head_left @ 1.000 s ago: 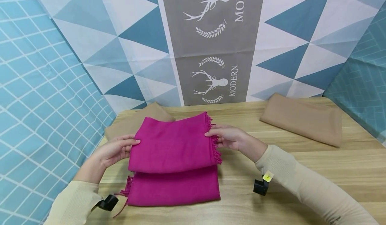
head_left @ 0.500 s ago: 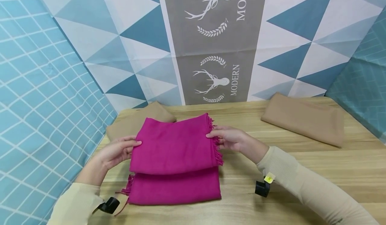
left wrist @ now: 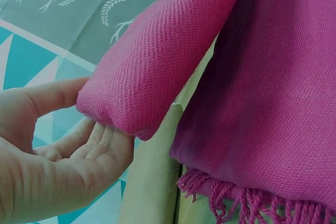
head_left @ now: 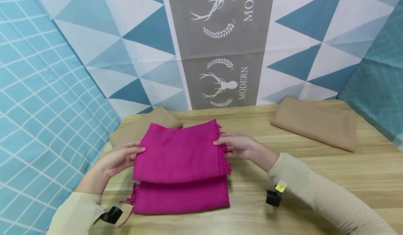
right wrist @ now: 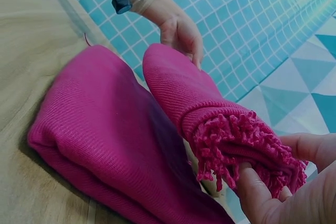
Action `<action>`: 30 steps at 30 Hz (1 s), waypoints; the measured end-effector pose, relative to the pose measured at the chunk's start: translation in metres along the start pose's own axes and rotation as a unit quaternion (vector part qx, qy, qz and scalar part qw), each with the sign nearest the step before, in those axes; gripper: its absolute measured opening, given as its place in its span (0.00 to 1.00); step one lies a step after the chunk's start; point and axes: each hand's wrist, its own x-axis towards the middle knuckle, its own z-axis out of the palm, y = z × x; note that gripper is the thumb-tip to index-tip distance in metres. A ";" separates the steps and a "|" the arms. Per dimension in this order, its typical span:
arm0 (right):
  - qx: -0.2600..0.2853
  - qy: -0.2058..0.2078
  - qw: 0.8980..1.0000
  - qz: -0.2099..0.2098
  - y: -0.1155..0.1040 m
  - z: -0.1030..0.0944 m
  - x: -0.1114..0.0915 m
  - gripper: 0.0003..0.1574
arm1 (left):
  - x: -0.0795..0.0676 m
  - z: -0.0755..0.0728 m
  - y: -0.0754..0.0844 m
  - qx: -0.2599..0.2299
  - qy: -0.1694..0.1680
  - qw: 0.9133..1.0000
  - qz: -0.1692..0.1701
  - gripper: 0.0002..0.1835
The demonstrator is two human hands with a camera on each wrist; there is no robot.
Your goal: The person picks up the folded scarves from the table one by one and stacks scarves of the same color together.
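A folded magenta scarf (head_left: 179, 154) with fringe along its right end is held up by both hands, one at each side. My left hand (head_left: 118, 159) pinches its left edge, thumb on top and fingers underneath. At the fringed end, my right hand (head_left: 239, 146) grips it; the right wrist view shows the fringe (right wrist: 231, 135) and the stacked layers around my fingers. Below and nearer lies another folded magenta part (head_left: 182, 198) on the table, its fringe (head_left: 133, 194) at the left. Whether both parts are one scarf is hidden.
A brown folded cloth (head_left: 135, 128) lies at the back left, partly behind the raised scarf. Another brown folded cloth (head_left: 315, 123) lies at the back right of the wooden table (head_left: 315, 179). Patterned sheets (head_left: 220, 46) hang behind and at both sides.
The raised scarf has come slightly lower and nearer, covering a little more of the part below it. Both hands keep the same grip.
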 end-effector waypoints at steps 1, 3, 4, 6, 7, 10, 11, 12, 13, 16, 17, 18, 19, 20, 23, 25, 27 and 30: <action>0.000 0.000 1.000 0.000 0.000 0.000 0.000 0.34 | 0.000 0.000 0.000 -0.001 -0.001 1.000 0.000 0.45; 0.002 -0.002 1.000 0.000 0.001 0.000 0.000 0.34 | -0.001 0.000 -0.001 -0.004 -0.003 1.000 -0.001 0.45; 0.003 -0.003 1.000 0.000 0.002 0.001 0.000 0.35 | -0.001 0.000 -0.001 -0.005 -0.004 1.000 -0.001 0.45; 0.005 -0.004 1.000 0.001 0.002 0.001 0.000 0.36 | -0.002 0.000 -0.002 -0.006 -0.005 1.000 0.000 0.44; 0.007 -0.004 1.000 0.002 0.002 0.001 -0.001 0.36 | -0.002 0.000 -0.002 -0.007 -0.005 1.000 0.000 0.42; 0.008 -0.006 1.000 0.006 0.002 0.002 -0.002 0.36 | -0.002 -0.001 -0.003 -0.009 -0.003 1.000 -0.002 0.39; 0.006 -0.007 1.000 0.005 0.001 0.002 -0.002 0.35 | -0.003 -0.001 -0.003 -0.008 -0.004 1.000 -0.002 0.39; 0.006 -0.008 1.000 0.005 0.002 0.003 -0.003 0.34 | -0.003 -0.001 -0.003 -0.007 -0.004 1.000 -0.003 0.39; 0.004 -0.008 1.000 0.005 0.002 0.003 -0.003 0.33 | -0.003 -0.001 -0.004 -0.006 -0.004 1.000 -0.004 0.39; -0.002 -0.010 1.000 0.003 0.003 0.004 -0.004 0.28 | -0.004 -0.001 -0.005 0.001 -0.007 1.000 -0.002 0.41; -0.004 -0.013 1.000 0.000 0.003 0.004 -0.004 0.27 | -0.004 -0.001 -0.005 0.002 -0.007 1.000 -0.002 0.41; -0.006 -0.013 1.000 -0.001 0.003 0.004 -0.004 0.25 | -0.004 -0.001 -0.005 0.002 -0.006 1.000 -0.001 0.40; -0.008 -0.013 1.000 -0.002 0.004 0.004 -0.005 0.23 | -0.005 -0.001 -0.005 0.001 -0.006 1.000 -0.001 0.38; -0.009 -0.013 1.000 -0.003 0.004 0.004 -0.005 0.21 | -0.005 -0.001 -0.005 0.000 -0.007 1.000 0.000 0.38; -0.015 -0.014 1.000 -0.009 0.005 0.003 -0.005 0.19 | -0.006 0.000 -0.005 -0.005 -0.008 1.000 0.001 0.34; -0.015 -0.011 1.000 -0.007 0.005 0.003 -0.005 0.19 | -0.007 0.000 -0.006 -0.006 -0.008 1.000 0.000 0.33; -0.017 -0.011 1.000 -0.009 0.006 0.002 -0.006 0.22 | -0.007 0.000 -0.006 -0.003 -0.007 1.000 -0.002 0.36; -0.015 -0.012 1.000 -0.009 0.007 0.001 -0.007 0.27 | -0.007 0.001 -0.006 0.004 -0.006 1.000 -0.005 0.39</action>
